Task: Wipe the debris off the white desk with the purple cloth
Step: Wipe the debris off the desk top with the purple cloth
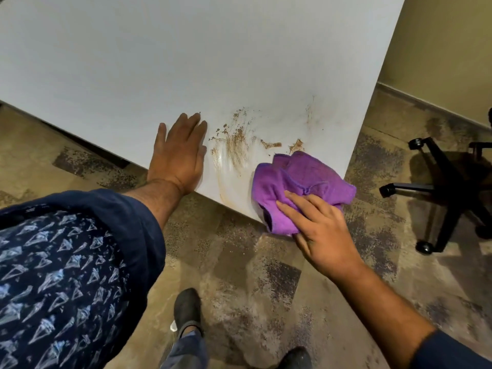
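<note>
The white desk fills the upper part of the head view, its near corner pointing toward me. Brown debris is smeared and scattered near that corner, with a fainter streak farther right. A crumpled purple cloth lies at the desk's near corner, partly hanging over the edge. My right hand presses on the cloth's lower part with fingers spread over it. Left of the debris, my left hand rests flat on the desk, fingers together, holding nothing.
A black office chair base with castors stands on the floor to the right of the desk. A beige wall with skirting runs behind it. My dark shoes stand on mottled brown carpet below the desk corner.
</note>
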The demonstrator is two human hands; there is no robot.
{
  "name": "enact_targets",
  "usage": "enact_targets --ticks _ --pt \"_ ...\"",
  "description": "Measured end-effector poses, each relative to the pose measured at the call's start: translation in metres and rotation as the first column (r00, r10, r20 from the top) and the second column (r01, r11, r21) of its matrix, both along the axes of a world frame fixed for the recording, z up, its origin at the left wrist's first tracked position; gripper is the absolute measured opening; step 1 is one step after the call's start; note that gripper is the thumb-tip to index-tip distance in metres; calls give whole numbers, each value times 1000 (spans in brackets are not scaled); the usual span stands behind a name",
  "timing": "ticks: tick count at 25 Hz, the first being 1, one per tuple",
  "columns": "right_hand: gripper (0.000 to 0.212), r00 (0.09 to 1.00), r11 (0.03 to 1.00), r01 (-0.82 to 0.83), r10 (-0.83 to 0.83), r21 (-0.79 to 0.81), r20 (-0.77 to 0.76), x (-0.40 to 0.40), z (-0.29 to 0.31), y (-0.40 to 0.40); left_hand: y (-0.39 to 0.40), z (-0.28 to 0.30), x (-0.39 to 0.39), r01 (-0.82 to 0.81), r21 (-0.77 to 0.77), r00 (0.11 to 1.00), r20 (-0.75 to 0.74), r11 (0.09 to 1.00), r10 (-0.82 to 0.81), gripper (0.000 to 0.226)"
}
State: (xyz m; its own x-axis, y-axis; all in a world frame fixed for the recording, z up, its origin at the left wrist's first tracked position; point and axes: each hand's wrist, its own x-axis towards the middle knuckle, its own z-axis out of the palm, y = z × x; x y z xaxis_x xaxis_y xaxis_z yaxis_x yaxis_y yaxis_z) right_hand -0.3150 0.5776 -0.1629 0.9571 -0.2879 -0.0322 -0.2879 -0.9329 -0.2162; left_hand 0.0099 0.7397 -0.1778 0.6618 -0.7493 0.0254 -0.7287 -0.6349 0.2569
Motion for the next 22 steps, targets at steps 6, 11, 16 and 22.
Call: enact_targets --ticks 6,11,16,22 --pt "45 994 994 108 -109 25 34 53 23 -27 3 0 5 -2 -62 999 -47 998 -1 55" --pt "10 642 713 473 -681 518 353 105 73 -89 4 0 6 -8 -94 998 -65 996 2 55" --pt "18 513 123 231 -858 965 -13 113 89 -110 5 3 5 -9 -116 996 -91 993 -2 54" --pt "29 469 635 376 -759 675 452 113 82 -121 5 2 5 4 -133 997 -74 991 -14 52"
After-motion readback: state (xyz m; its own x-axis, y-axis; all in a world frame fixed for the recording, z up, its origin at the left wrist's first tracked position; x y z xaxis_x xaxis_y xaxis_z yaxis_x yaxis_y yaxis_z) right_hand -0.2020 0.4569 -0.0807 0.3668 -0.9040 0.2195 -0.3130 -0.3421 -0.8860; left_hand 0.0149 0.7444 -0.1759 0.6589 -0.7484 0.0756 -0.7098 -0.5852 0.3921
